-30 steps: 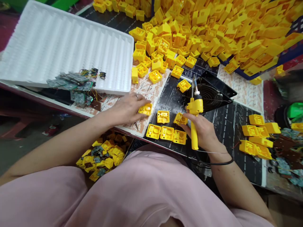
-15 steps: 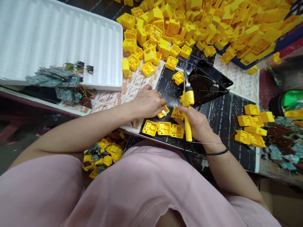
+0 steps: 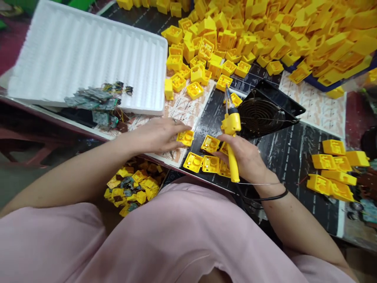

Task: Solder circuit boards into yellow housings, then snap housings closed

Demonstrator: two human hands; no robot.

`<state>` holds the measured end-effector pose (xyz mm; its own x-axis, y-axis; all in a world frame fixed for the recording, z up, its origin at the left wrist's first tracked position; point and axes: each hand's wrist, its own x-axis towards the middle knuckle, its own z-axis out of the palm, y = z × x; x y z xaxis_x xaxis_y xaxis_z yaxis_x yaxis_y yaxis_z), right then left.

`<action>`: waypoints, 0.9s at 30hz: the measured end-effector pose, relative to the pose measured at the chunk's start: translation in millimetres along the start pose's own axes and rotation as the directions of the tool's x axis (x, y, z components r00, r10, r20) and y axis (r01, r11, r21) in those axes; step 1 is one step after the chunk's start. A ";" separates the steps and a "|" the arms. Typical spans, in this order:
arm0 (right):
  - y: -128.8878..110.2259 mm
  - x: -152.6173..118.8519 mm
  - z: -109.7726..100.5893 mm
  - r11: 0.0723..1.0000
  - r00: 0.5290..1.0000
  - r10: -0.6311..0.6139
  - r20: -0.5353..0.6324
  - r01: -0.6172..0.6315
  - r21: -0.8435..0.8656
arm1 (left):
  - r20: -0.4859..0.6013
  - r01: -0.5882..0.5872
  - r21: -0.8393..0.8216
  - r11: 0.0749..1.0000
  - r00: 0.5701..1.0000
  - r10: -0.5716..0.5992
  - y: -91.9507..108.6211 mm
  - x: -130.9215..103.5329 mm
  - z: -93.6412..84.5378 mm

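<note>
My left hand [image 3: 161,135] lies low over the table, thumb and fingers on either side of an open yellow plastic case [image 3: 186,138]. My right hand [image 3: 247,157] grips a yellow-handled soldering gun [image 3: 232,122], its tip pointing away from me; a thin wire trails from the handle's lower end. Close by the right fingers sits another yellow case [image 3: 210,144], with one more partly covered by that hand. Along the table's front edge runs a row of open cases [image 3: 193,162], the rightmost half hidden behind the soldering gun.
A black fan [image 3: 260,112] stands beyond my right hand. Yellow housings [image 3: 235,35] are heaped at the back, and several more [image 3: 332,171] sit at right. A white foam tray [image 3: 97,51] with circuit boards [image 3: 92,100] occupies the left. Below the edge is a filled container.
My left hand has drawn left, baring a yellow case that was under its fingers, and now has a case at its fingertips further left. The soldering gun stays in my right hand.
</note>
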<state>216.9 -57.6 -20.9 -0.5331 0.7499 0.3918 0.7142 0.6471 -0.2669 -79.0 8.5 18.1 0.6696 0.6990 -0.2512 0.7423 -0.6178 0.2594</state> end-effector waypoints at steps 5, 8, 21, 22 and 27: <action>-3.7 15.1 14.1 0.999 0.995 -0.030 0.098 0.027 0.038 | -0.011 0.061 0.125 0.990 0.998 -0.060 20.0 5.8 7.0; -0.3 9.4 8.1 0.997 0.995 -0.020 0.100 0.013 0.072 | 0.044 -0.066 0.020 0.998 0.997 0.065 23.8 17.2 -0.8; -1.5 -0.5 -2.4 0.999 0.996 -0.011 -0.091 0.008 -0.037 | -0.242 0.191 -0.437 0.879 0.916 -0.319 -1.4 104.4 -18.5; -0.8 -1.4 -3.0 0.999 0.995 -0.001 -0.103 -0.002 -0.032 | -0.163 0.147 -0.619 0.771 0.937 -0.310 0.9 96.6 -18.5; 0.4 0.0 -1.4 1.000 0.990 -0.002 -0.141 0.000 -0.018 | 0.170 0.170 -0.985 -0.015 0.969 -0.181 12.3 69.1 -14.4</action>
<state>217.8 -57.5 -19.8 -0.4651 0.7215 0.5130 0.7222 0.6444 -0.2514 -24.0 54.3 17.4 0.5184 0.7279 -0.4489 0.0774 0.4828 0.8723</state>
